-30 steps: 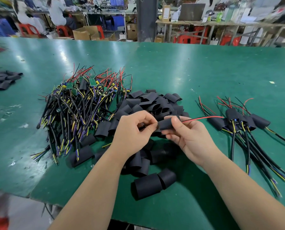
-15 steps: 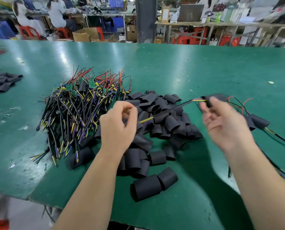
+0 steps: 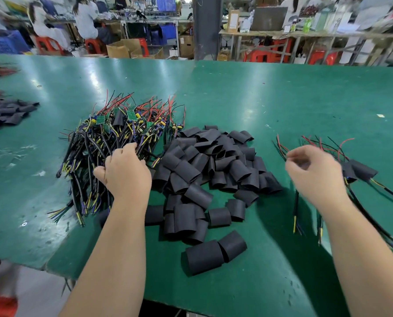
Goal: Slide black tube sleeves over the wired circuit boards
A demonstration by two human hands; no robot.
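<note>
A heap of wired circuit boards (image 3: 113, 136) with black, yellow and red leads lies left of centre on the green table (image 3: 259, 97). My left hand (image 3: 127, 177) rests on this heap, fingers reaching down among the cables; I see no clear grip. A pile of loose black tube sleeves (image 3: 214, 161) sits in the middle. At the right lie several boards with sleeves on them (image 3: 360, 170). My right hand (image 3: 314, 175) hovers just left of them, blurred, fingers loosely curled and empty.
Two larger sleeves (image 3: 214, 252) lie near the table's front edge. Another pile of black sleeves (image 3: 5, 113) sits at the far left. People on red stools, boxes and benches fill the room beyond the table's far edge.
My right hand carried the sleeved board to the right pile and let it go. My left hand moved left from the sleeve onto the heap of wired boards.
</note>
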